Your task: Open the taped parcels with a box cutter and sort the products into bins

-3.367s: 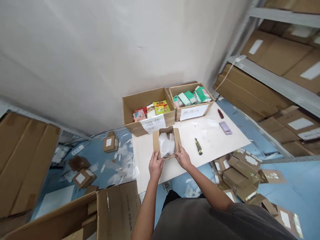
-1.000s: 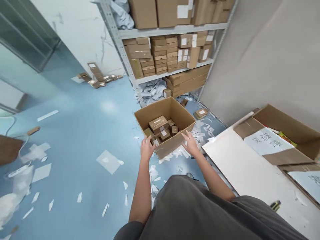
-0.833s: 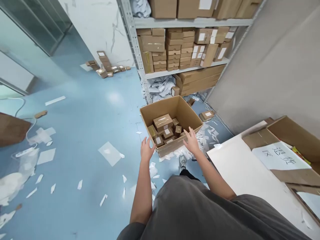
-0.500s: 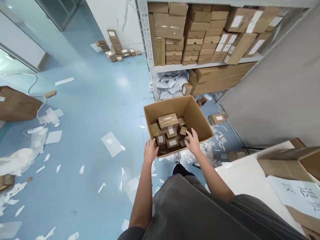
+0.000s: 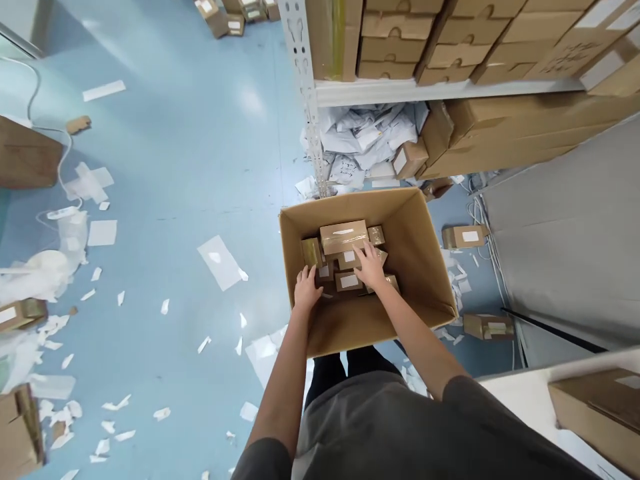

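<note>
Brown taped parcel (image 5: 343,239) in carton (image 5: 345,327), long axis left-right; left hand (image 5: 305,292), right hand (image 5: 372,270): fingers (image 5: 369,251) loosely spread.

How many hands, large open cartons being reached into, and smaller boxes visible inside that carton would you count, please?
Hands: 2 (left hand, right hand)
Large open carton: 1
Smaller boxes: at least 8, some partly hidden
Total: at least 11

The right hand (image 5: 371,269) partly hides the small brown cardboard box (image 5: 345,261) under its fingers, and the white rectangular label (image 5: 349,281) left of its palm is too small to read.
</note>
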Available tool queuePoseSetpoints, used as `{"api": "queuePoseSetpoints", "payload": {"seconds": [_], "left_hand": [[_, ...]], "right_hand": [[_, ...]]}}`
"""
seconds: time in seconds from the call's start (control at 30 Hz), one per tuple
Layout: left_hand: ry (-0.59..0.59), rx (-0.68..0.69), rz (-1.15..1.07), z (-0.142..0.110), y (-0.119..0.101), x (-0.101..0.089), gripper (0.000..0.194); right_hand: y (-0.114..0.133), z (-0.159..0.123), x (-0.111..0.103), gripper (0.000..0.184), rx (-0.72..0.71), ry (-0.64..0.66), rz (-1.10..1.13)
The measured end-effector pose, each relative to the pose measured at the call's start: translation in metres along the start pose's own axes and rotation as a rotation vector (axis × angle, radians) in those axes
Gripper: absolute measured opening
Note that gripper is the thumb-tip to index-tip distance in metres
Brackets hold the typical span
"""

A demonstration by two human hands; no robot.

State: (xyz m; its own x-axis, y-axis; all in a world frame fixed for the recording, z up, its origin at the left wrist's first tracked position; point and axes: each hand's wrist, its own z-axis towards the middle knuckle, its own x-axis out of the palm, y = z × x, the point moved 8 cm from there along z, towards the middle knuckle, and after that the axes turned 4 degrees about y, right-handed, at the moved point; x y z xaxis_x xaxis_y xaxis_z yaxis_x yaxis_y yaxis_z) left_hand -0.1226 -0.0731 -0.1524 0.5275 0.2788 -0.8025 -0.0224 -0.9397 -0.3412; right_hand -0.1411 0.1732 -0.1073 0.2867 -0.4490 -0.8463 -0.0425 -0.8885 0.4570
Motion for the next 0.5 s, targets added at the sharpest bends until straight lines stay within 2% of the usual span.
{"api": "queuePoseSetpoints", "payload": {"seconds": [0.13,0.33,0.43,0.5], "left_hand": [[0.072,0.014,0.026,0.088,0.004,0.039,0.086],[0.173,0.122,0.096,0.249,-0.001,0.103,0.099],[0.210,0.109,0.106,0.318,0.005,0.130,0.111],[0.226,0.069,0.127,0.351,0.012,0.146,0.123]], "right_hand": [[-0.040,0.059,0.053,0.100,0.049,0.061,-0.033],[-0.123,0.135,0.147,0.102,0.104,0.162,-0.122],[-0.167,0.171,0.185,0.115,0.103,0.214,-0.164],[-0.197,0.196,0.203,0.127,0.104,0.244,-0.182]]}}
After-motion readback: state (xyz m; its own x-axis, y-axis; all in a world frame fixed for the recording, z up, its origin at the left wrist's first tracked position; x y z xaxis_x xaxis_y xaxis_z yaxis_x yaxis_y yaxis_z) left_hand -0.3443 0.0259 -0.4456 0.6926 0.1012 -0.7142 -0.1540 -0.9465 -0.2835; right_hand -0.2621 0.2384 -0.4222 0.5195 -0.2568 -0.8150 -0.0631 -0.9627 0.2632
